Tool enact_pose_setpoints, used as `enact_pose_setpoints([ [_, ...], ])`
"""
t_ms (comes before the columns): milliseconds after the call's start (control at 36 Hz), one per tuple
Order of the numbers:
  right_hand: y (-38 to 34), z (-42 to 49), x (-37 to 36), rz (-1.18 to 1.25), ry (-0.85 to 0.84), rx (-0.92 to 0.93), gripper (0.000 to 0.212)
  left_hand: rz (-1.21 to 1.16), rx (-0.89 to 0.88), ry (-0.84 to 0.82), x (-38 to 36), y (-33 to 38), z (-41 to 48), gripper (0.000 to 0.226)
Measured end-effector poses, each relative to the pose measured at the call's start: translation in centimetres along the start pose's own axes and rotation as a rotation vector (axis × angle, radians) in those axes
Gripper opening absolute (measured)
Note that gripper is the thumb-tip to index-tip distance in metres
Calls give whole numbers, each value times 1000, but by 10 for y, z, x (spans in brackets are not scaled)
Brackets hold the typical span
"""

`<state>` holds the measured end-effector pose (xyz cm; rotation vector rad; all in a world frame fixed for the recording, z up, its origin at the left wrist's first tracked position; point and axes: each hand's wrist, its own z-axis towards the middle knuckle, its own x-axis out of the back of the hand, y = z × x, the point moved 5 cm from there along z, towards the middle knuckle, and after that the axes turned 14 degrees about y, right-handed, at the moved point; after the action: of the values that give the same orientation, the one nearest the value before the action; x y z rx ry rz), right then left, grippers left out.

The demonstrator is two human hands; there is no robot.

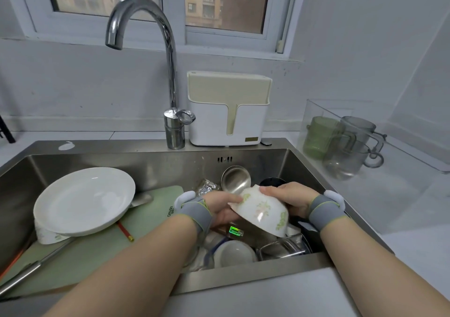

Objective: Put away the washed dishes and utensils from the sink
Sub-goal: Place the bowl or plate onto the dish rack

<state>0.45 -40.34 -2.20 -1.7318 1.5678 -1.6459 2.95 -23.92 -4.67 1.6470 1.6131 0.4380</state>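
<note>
Head view shows both hands grasping the floral bowl, held tilted above the pile in the sink with its mouth turned down toward the person and its foot up and away. The left hand pinches the rim at the bowl's left edge; the right hand curls over its far right side. Just behind the bowl lies a steel bowl, and beneath it a small white cup. Well left of the bowl, a white plate rests over a green cutting board. Right of the bowl, glass mugs stand on the table. A straight lift looks unobstructed; the faucet arches behind-left of the bowl.
</note>
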Motion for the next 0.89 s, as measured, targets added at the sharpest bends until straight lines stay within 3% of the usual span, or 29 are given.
enact_pose_setpoints([
  [83,-4,-3,-5,176,-6,-21,30,-125,-145,45,0,14,-3,17],
  [167,-8,-5,-11,318,-22,-35,28,-250,-223,119,2,25,-9,21],
  [306,-15,-7,-17,404,-110,-11,22,-266,-341,105,5,42,-12,75],
  [389,-16,-5,-19,388,-176,35,22,143,-579,219,11,59,-18,90],
  [472,-21,-7,-19,416,-203,-1,44,622,-858,300,-2,66,-39,91],
  [583,-19,-8,-15,482,-273,-91,75,1266,-1170,340,-25,55,-58,59],
  [639,-17,-9,-14,433,-277,-96,76,1508,-1252,289,-30,47,-63,38],
  [806,-22,-21,-16,455,-244,-112,54,1661,-1290,256,-14,51,-65,25],
  [889,-29,-25,-16,596,-241,-116,40,1507,-1279,263,3,59,-68,21],
])
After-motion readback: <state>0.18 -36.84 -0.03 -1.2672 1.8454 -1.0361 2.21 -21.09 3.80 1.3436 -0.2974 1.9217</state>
